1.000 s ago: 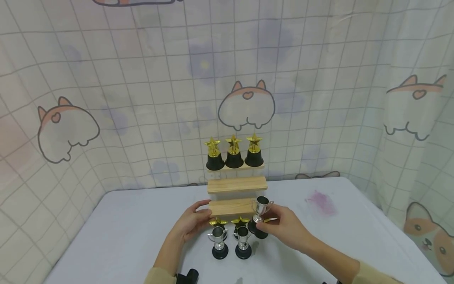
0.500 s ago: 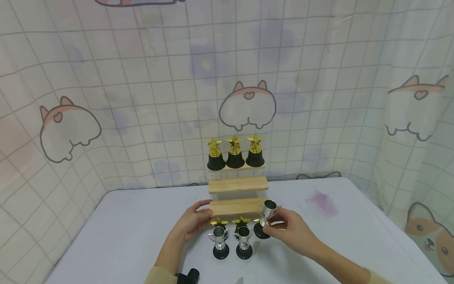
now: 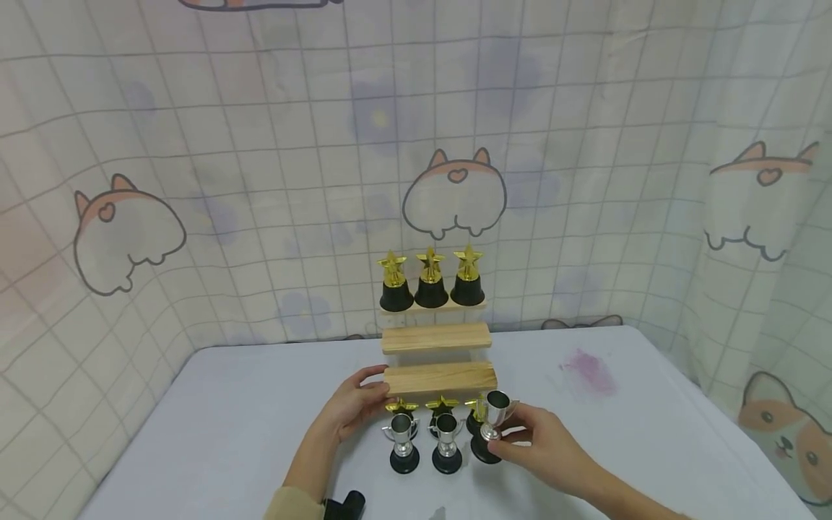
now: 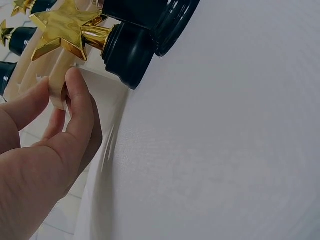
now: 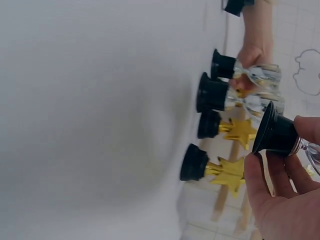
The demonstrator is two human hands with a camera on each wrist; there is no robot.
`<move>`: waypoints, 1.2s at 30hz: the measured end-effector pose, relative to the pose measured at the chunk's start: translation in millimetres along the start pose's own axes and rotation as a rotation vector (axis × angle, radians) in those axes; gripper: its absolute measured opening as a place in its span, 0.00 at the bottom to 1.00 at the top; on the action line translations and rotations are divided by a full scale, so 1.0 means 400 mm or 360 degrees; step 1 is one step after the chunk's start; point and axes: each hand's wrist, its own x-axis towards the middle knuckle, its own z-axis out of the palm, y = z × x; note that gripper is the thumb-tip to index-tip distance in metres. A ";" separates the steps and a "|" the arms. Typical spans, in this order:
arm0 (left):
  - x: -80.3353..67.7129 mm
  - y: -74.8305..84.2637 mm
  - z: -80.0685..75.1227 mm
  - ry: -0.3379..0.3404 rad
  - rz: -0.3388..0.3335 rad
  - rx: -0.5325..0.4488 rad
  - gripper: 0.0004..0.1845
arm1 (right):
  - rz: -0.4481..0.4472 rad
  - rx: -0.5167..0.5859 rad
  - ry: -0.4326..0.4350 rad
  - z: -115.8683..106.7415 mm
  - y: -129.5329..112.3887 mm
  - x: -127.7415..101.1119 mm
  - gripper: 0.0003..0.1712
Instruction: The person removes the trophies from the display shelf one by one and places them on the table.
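My right hand [image 3: 552,444] holds a small silver trophy cup [image 3: 497,410] by its stem and black base; in the right wrist view the base [image 5: 280,132] is lifted off the table. Just behind it stands a gold star trophy [image 3: 476,412], partly covered. Two more silver trophy cups [image 3: 446,437] stand to its left, each in front of a gold star trophy [image 3: 401,408]. My left hand [image 3: 351,404] pinches the left end of the lowest wooden step [image 3: 442,378] between thumb and fingers, as the left wrist view shows at the board's end [image 4: 59,92].
Above the lowest step is a middle wooden step [image 3: 435,337]. Three gold star trophies [image 3: 430,278] stand on the top step behind it. The white table [image 3: 247,419] meets a grid-patterned curtain [image 3: 312,180] at the back and sides.
My right hand has carried the silver trophy cup right and then toward me, from near the lowest step to in front of the right star trophy. My left hand stays on the step.
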 end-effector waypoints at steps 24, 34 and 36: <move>0.006 -0.003 0.001 0.0008 0.0000 -0.0002 0.30 | 0.0192 0.0006 -0.0001 0.029 0.103 0.024 0.12; 0.001 0.001 -0.002 -0.0007 -0.0006 0.0000 0.31 | 0.0192 -0.0058 -0.0010 0.034 0.140 0.025 0.14; 0.001 0.002 -0.001 -0.0012 -0.0001 0.0004 0.31 | 0.0188 -0.0081 -0.0006 0.034 0.144 0.026 0.14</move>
